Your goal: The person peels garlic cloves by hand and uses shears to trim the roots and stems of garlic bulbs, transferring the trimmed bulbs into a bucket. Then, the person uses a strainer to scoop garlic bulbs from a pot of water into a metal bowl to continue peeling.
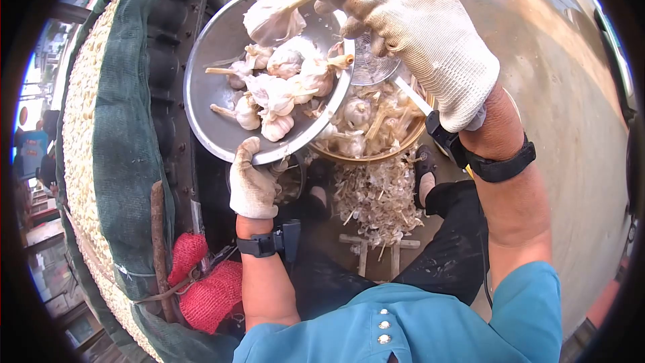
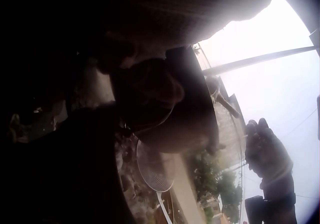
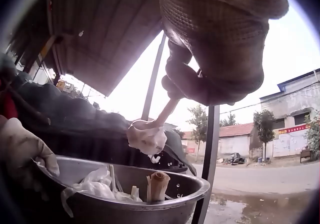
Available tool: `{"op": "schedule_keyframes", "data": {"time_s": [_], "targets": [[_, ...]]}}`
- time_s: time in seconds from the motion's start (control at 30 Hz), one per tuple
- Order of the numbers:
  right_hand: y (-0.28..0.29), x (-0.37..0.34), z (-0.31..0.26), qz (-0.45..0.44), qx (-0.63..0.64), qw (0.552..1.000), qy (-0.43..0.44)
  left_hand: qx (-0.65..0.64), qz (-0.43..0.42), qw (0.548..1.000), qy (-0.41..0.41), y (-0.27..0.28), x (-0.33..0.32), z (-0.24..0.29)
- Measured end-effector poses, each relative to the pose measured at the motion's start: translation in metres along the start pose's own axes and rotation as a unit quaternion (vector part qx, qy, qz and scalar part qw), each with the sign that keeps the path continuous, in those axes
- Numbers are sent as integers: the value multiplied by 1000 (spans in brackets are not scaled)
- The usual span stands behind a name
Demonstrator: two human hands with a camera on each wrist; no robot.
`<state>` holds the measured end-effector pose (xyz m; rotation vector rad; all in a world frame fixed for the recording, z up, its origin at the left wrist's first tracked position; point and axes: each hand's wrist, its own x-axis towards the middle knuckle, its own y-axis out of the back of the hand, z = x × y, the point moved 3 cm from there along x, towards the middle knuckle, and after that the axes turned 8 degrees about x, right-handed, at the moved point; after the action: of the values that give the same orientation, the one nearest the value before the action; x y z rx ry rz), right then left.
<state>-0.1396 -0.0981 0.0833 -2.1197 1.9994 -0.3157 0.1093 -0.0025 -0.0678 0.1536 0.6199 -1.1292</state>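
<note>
My gloved left hand (image 1: 254,185) grips the near rim of a metal basin (image 1: 211,111), thumb over the edge. Several garlic bulbs (image 1: 272,94) with short cut stems lie in the basin. Above its far right side, my gloved right hand (image 1: 430,40) pinches one garlic bulb (image 1: 272,20) by its stem, with the bulb pointing left. In the right wrist view this bulb (image 3: 147,139) hangs over the basin rim (image 3: 130,209), and the left hand (image 3: 25,146) shows at the basin's left. The left wrist view is mostly dark.
Under the basin's right side, a round container (image 1: 363,159) holds more garlic and stalks. A wire strainer (image 1: 369,64) lies over it. Garlic scraps (image 1: 376,195) are piled between the feet. Red mesh bags (image 1: 211,296) and a green net edge (image 1: 124,128) stand at left.
</note>
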Motion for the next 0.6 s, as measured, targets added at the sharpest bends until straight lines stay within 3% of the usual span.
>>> {"op": "schedule_keyframes", "data": {"time_s": [0.03,0.07,0.13,0.2,0.27,0.3,0.37,0.4,0.5,0.57,0.6], "targets": [[2,-2,6,-32,-92,995,24,1,12,1000,3,-2,-1,1],[7,-2,16,-32,-90,995,22,3,14,1000,4,-2,-2,1],[24,0,50,-7,-118,990,-79,0,2,1000,-2,-2,-3,1],[52,-7,110,-70,-251,961,-95,-6,10,1000,5,-3,-2,1],[56,-22,136,-137,-361,911,-149,-13,17,1000,11,0,0,1],[53,-31,141,-138,-359,911,-149,-13,7,1000,12,2,2,-1],[40,-46,150,-129,-158,947,-247,-14,-4,1000,13,3,2,-2],[38,-43,170,-143,-377,899,-169,-16,4,1000,10,1,1,-2],[13,-40,172,-136,-436,871,-183,-7,12,1000,10,5,2,-3],[2,-36,179,-220,-575,775,-144,0,12,1000,13,6,2,-3],[-1,-35,185,-220,-575,775,-144,2,19,1000,15,4,1,-2]]}}
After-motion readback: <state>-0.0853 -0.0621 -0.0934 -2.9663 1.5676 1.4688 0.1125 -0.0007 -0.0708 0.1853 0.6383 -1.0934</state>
